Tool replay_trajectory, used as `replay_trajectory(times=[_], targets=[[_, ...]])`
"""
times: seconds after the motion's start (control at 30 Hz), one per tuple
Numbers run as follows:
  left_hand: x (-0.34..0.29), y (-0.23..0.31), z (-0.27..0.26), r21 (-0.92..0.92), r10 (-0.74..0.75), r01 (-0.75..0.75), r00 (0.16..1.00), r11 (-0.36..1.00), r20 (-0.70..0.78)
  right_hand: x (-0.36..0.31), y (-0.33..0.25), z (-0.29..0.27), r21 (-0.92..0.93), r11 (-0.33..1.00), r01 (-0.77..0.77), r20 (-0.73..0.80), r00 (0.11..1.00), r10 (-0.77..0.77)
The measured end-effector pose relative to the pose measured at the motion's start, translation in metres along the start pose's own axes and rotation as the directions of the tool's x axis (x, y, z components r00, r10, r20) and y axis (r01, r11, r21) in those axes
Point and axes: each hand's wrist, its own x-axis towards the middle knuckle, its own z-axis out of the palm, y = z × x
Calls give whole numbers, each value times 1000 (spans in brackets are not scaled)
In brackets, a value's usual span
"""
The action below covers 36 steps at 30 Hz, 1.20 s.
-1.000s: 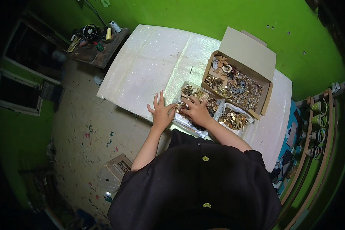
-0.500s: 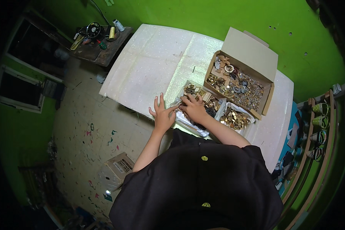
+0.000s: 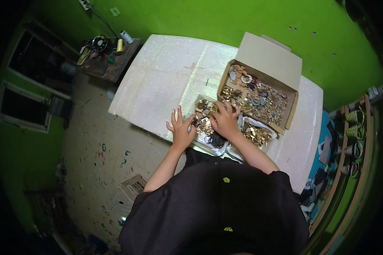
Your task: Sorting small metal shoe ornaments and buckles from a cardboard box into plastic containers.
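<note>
A shallow light tray (image 3: 205, 148) stands at the table's front edge, filled with gold-coloured metal pieces (image 3: 205, 126), small brown pieces and a dark beaded heap (image 3: 217, 140). My left hand (image 3: 182, 132) is at the tray's left side, its fingers spread and raised. Its index finger and thumb are apart beside a small dark piece at the rim. Over the tray's right half, my right hand (image 3: 225, 123) has its fingers apart and bent down among the pieces. Some of what lies beneath it is hidden.
Behind stands an open cardboard box (image 3: 294, 108) of small trinkets, its lid raised. A second lined tray (image 3: 266, 148) of gold-coloured pieces is right of my hands. All rest on a whitish glittery table (image 3: 157, 76). A wooden rack (image 3: 344, 168) with sandals is at right.
My right hand has shifted right and away from my left hand, uncovering gold-coloured pieces and the dark heap. My left hand stays at the tray's side. The view has tilted slightly.
</note>
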Motion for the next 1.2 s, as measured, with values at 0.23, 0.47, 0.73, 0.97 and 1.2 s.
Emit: replay_trajectory(times=[0.23, 0.47, 0.73, 0.97, 1.2], targets=[[32, 45, 32, 34, 105, -109, 987, 993, 118, -18, 47, -45, -25, 923, -384, -214, 904, 370], [84, 102, 52, -74, 347, -343, 876, 937, 336, -20, 99, -69, 36, 810, -585, -390, 738, 551], [81, 97, 58, -19, 387, -415, 829, 909, 404, -5, 152, -67, -256, 784, -565, 211, 759, 616], [83, 94, 59, -31, 376, -403, 821, 915, 429, -7, 148, -50, -320, 755, -572, 252, 717, 650], [83, 103, 57, -22, 333, -364, 826, 931, 454, -14, 147, -58, -86, 753, -652, -57, 758, 650]])
